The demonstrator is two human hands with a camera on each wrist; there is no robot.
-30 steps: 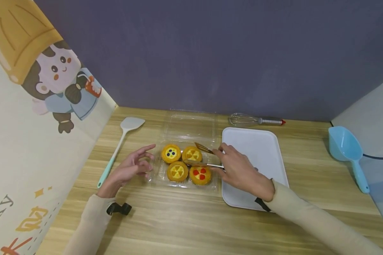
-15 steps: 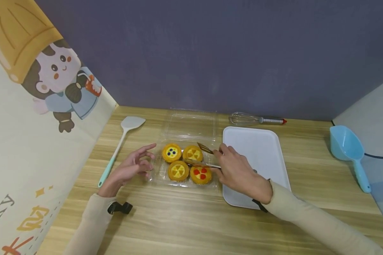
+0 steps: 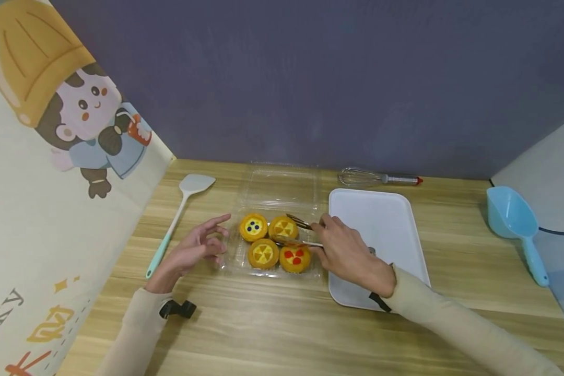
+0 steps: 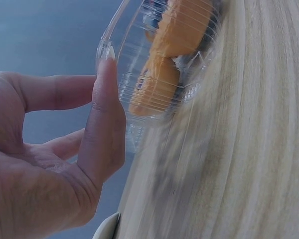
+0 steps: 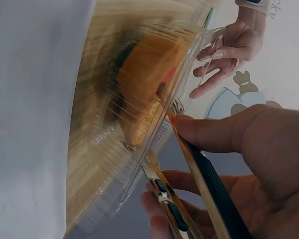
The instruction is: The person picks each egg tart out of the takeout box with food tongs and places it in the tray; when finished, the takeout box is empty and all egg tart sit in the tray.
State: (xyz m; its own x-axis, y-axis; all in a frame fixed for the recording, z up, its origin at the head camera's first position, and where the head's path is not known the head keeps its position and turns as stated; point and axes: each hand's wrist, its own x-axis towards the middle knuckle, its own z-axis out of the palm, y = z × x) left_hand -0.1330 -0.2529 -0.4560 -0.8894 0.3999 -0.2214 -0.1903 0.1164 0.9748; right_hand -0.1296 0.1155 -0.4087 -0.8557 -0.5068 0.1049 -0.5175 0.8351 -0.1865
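In the head view, a clear plastic clamshell box (image 3: 232,261) lies with its lid folded back, holding several fruit tarts, among them a blueberry tart (image 3: 253,227) and a strawberry tart (image 3: 294,258). My right hand (image 3: 349,251) grips metal tongs (image 3: 305,243). Their two ends straddle the far right tart (image 3: 283,227), topped with yellow wedges. The right wrist view shows my thumb on one dark-gripped arm of the tongs (image 5: 214,191). My left hand (image 3: 195,248) is at the box's left edge, fingers loosely bent; in the left wrist view its thumb (image 4: 103,114) appears to touch the rim.
A white tray (image 3: 385,209) lies right of the box, partly under my right hand. Behind it is a whisk (image 3: 378,178). A spatula (image 3: 177,214) lies at the left, a blue scoop (image 3: 514,219) at the far right. The dark back wall (image 3: 310,83) closes off the table.
The tongs' upper arm has drawn slightly nearer the lower one, over the same tart. My left hand stays in place; the tarts have not visibly moved.
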